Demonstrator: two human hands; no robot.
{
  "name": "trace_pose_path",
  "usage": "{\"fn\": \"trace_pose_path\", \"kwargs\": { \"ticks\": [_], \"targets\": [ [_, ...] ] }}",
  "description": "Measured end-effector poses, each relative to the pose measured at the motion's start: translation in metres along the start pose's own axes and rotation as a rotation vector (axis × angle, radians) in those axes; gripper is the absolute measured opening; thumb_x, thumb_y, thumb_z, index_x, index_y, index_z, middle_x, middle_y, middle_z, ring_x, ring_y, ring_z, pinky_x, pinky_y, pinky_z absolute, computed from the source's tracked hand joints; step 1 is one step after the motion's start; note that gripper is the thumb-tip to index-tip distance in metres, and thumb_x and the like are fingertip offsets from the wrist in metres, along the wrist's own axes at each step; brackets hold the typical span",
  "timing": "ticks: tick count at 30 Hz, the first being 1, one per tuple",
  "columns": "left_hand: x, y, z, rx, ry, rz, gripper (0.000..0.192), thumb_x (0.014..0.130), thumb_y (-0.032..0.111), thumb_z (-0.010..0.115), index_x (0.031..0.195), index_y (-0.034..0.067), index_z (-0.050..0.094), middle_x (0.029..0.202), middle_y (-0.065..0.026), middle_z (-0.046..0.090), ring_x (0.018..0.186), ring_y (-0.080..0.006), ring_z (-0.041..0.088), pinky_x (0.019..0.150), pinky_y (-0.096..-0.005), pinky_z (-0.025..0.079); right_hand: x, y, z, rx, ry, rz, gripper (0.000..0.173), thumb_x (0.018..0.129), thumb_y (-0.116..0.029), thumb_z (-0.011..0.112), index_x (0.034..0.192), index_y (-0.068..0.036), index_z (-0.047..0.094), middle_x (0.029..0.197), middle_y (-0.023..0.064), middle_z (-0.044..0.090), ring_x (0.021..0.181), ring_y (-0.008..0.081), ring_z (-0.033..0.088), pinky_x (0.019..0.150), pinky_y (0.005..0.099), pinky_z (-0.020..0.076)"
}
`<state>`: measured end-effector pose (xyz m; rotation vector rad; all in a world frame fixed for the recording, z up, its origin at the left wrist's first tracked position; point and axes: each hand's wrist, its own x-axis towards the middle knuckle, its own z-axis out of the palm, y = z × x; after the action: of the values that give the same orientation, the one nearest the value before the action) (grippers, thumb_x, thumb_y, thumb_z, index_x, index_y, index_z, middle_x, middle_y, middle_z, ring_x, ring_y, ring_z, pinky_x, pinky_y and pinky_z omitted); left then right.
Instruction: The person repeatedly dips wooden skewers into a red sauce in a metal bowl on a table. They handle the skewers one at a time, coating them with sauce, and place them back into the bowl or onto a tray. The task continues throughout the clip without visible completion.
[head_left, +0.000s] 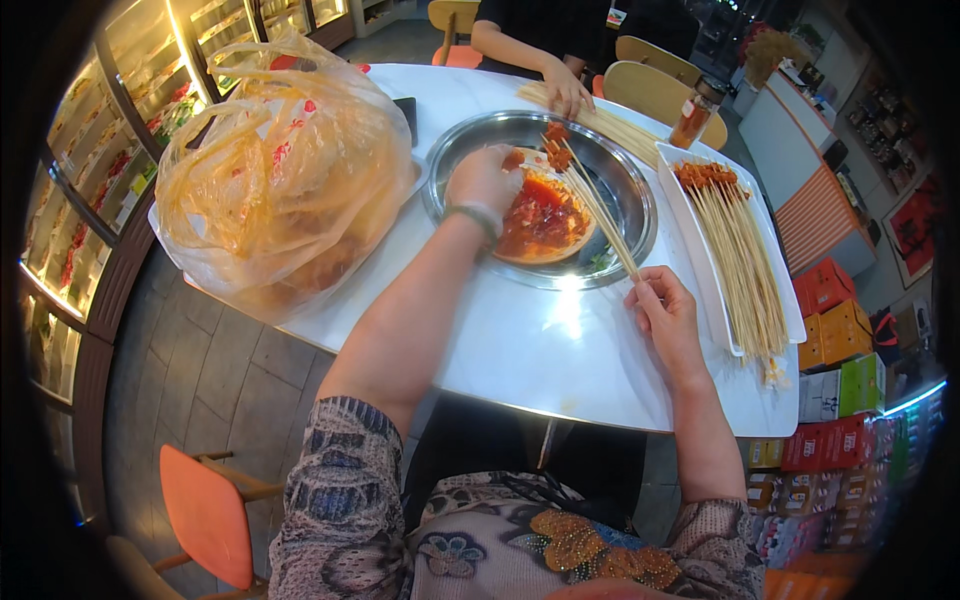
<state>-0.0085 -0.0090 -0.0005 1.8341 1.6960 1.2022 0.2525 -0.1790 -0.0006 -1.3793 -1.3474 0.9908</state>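
My right hand (664, 311) grips the lower ends of several bamboo skewers (600, 206) near the table's right side. Pieces of red-sauced meat (556, 150) are threaded on their far tips, above a steel basin (637, 251). Inside that basin sits a round, shallow dish (544, 225) of red, oily marinade. My left hand (484, 184), seemingly in a thin clear glove, is over the dish's left side with curled fingers. A reddish piece shows by its fingertips; whether they pinch it is unclear. A bracelet circles the wrist.
A bulging plastic bag (285, 187) fills the table's left. To the right, a white tray (796, 319) holds many loaded skewers (739, 270). Another person's hand (568, 90) rests on bare skewers (619, 131) behind the basin. A spice jar (694, 116) stands near the tray.
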Motion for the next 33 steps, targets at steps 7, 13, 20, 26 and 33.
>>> {"fn": "trace_pose_path", "kwargs": {
  "ticks": [7, 13, 20, 26, 33],
  "targets": [
    [0.000, 0.001, 0.000, -0.039, -0.048, -0.005, 0.030, 0.090, 0.016, 0.067, 0.118, 0.006, 0.073, 0.110, -0.0161, 0.074, 0.098, -0.0269, 0.071, 0.092, -0.0340, 0.052, -0.001, -0.008, 0.001, 0.075, 0.054, 0.021, 0.018, 0.101, -0.008, 0.057, 0.119, -0.004, 0.059, 0.077, 0.0016, 0.063, 0.056, 0.0028, 0.045, 0.049, 0.0185, 0.0334],
    [-0.003, 0.004, -0.002, -0.066, -0.087, 0.003, 0.029, 0.090, 0.018, 0.066, 0.115, 0.006, 0.073, 0.109, -0.0172, 0.073, 0.098, -0.0283, 0.071, 0.091, -0.0355, 0.052, 0.004, -0.001, -0.004, 0.068, 0.033, 0.056, 0.019, 0.105, -0.014, 0.053, 0.115, -0.003, 0.063, 0.070, -0.0052, 0.050, 0.057, 0.0009, 0.038, 0.050, 0.0184, 0.0277],
    [-0.004, 0.002, -0.001, -0.063, -0.077, 0.066, 0.030, 0.087, 0.018, 0.066, 0.114, 0.007, 0.073, 0.110, -0.0184, 0.073, 0.101, -0.0319, 0.070, 0.093, -0.0385, 0.052, 0.007, -0.016, -0.008, 0.203, 0.081, -0.061, 0.021, 0.109, -0.023, 0.046, 0.100, -0.008, 0.057, 0.065, -0.0088, 0.036, 0.054, 0.0012, 0.028, 0.048, 0.0195, 0.0211],
    [-0.002, -0.003, 0.005, -0.119, -0.057, 0.126, 0.027, 0.085, 0.015, 0.063, 0.108, 0.006, 0.074, 0.105, -0.0213, 0.072, 0.101, -0.0358, 0.069, 0.093, -0.0413, 0.051, 0.028, -0.015, -0.016, 0.403, 0.146, -0.285, 0.018, 0.111, -0.022, 0.043, 0.101, -0.010, 0.053, 0.072, -0.0057, 0.039, 0.061, 0.0030, 0.032, 0.053, 0.0193, 0.0264],
    [0.003, -0.013, 0.010, -0.093, -0.076, 0.129, 0.027, 0.086, 0.020, 0.065, 0.109, 0.009, 0.075, 0.105, -0.0203, 0.072, 0.100, -0.0364, 0.068, 0.092, -0.0422, 0.052, 0.022, 0.001, -0.006, 0.339, 0.226, -0.369, 0.016, 0.110, -0.018, 0.042, 0.103, -0.008, 0.051, 0.078, 0.0003, 0.047, 0.070, 0.0091, 0.042, 0.065, 0.0226, 0.0377]
  ]
}}
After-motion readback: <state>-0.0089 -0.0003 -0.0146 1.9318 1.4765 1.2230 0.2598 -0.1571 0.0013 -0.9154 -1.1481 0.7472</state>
